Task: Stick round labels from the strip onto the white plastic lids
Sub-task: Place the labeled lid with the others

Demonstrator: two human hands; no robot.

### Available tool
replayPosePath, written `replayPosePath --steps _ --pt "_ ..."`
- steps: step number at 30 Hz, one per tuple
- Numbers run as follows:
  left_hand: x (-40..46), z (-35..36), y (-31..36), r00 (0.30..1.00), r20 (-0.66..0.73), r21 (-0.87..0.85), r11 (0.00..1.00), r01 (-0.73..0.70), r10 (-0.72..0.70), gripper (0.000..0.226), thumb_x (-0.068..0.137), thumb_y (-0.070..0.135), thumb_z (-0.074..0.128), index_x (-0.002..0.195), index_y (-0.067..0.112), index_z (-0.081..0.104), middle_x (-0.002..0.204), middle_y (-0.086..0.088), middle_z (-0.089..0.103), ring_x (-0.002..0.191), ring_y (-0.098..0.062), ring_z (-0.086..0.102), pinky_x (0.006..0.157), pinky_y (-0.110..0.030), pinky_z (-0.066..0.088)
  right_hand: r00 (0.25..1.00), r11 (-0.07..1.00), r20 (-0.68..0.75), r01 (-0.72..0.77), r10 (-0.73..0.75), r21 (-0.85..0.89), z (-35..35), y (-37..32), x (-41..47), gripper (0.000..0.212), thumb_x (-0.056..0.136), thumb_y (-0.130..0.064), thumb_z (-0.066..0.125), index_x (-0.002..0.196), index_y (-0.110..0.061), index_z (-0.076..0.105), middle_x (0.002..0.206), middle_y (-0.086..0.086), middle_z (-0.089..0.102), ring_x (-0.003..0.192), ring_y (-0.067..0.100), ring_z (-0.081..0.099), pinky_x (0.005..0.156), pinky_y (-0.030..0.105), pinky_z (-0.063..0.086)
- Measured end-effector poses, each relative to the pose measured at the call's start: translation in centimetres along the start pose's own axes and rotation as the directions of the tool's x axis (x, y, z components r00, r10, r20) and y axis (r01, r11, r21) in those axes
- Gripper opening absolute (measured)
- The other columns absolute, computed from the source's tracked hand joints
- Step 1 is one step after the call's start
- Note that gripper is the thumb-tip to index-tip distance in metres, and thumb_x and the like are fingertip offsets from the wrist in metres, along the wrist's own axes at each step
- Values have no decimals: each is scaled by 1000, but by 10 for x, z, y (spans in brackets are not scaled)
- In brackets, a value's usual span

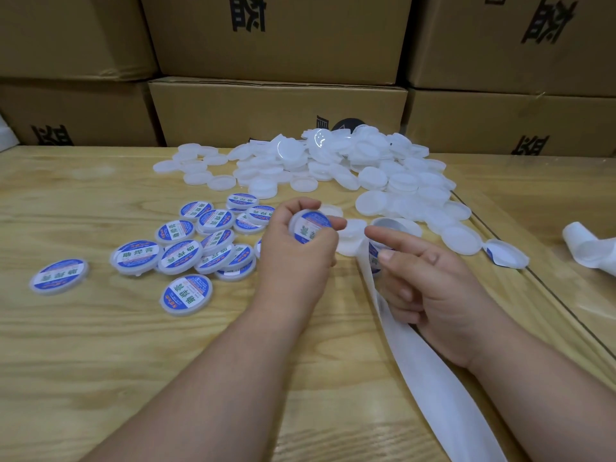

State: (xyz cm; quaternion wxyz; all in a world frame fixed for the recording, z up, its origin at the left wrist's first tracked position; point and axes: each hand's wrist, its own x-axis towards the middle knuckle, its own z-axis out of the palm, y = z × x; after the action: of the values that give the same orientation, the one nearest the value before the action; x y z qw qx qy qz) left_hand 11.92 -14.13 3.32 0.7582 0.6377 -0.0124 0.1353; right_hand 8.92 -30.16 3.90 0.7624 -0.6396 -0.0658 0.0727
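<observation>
**Mid-frame: labelled lid held, strip close by**

At centre frame, the left hand (300, 248) grips a labelled lid (310, 225). The right hand (430, 278) holds the strip (416, 361), forefinger extended. Plain lids (333, 161) lie above. Poor pressing could leave the label's edge lifting.

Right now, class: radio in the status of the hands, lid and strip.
Left hand grips a labelled lid. Right hand holds the label strip, forefinger out. Unlabelled lids piled beyond; nothing in the way.
</observation>
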Motion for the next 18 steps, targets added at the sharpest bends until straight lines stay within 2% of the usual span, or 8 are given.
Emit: replayPosePath --steps 3,5,8,9,11,13,15,18 --pt "2 0 2 999 -31 -25 999 24 -25 18 87 17 70 98 26 58 85 0 78 46 -14 48 47 -20 44 1000 1000 -8 13 -13 24 0 0 0 41 77 -17 72 119 -19 71 54 -3 34 46 10 27 40 23 21" --pt "2 1 1 1000 -10 -9 1000 16 -16 4 97 30 64 99 27 62 85 3 78 44 -14 48 46 -19 44 998 999 -40 42 -42 2 2 2 -1 35 79 -22 67 113 -19 73 54 -3 34 47 12 26 42 24 21" --pt "3 1 -1 999 -40 -4 1000 20 -20 24 106 41 41 108 32 64 87 4 79 45 -12 48 46 -18 44 979 972 -110 150 -172 -183 7 6 -4 19 86 -16 67 98 -27 76 55 -1 35 46 11 30 45 18 32" --pt "3 1 -2 997 -69 -21 1000 15 -17 28 108 42 35 110 33 62 88 4 79 45 -11 48 46 -18 43 972 954 -110 179 -210 -242 8 8 -5 22 91 -10 66 96 -28 76 54 -1 35 47 11 31 46 16 34" --pt "5 1 -3 990 -137 -67 998 17 -26 24 109 40 32 111 36 55 90 5 78 48 -10 49 48 -19 44 967 938 -100 196 -233 -284 8 10 -6 32 96 -2 61 94 -31 76 54 -1 35 47 12 32 46 16 34" --pt "8 1 -3 979 -194 -101 994 49 -67 18 107 29 38 110 44 48 93 11 77 51 -9 51 51 -22 46 969 939 -91 194 -228 -284 8 10 -6 33 97 -2 60 94 -31 75 54 0 37 48 11 33 46 16 34" --pt "10 0 -4 967 -228 -100 991 92 -113 37 101 16 44 108 52 42 97 14 75 56 -7 55 56 -27 47 970 940 -92 192 -226 -281 7 11 -6 33 97 -2 60 95 -31 75 54 -1 37 48 10 33 46 15 34" --pt "10 -1 -2 956 -262 -136 986 101 -134 59 90 -1 50 117 50 36 105 9 68 55 0 57 54 -24 48 966 924 -91 201 -242 -325 7 12 -5 31 97 -4 61 95 -33 74 52 -6 36 46 8 33 47 15 34"
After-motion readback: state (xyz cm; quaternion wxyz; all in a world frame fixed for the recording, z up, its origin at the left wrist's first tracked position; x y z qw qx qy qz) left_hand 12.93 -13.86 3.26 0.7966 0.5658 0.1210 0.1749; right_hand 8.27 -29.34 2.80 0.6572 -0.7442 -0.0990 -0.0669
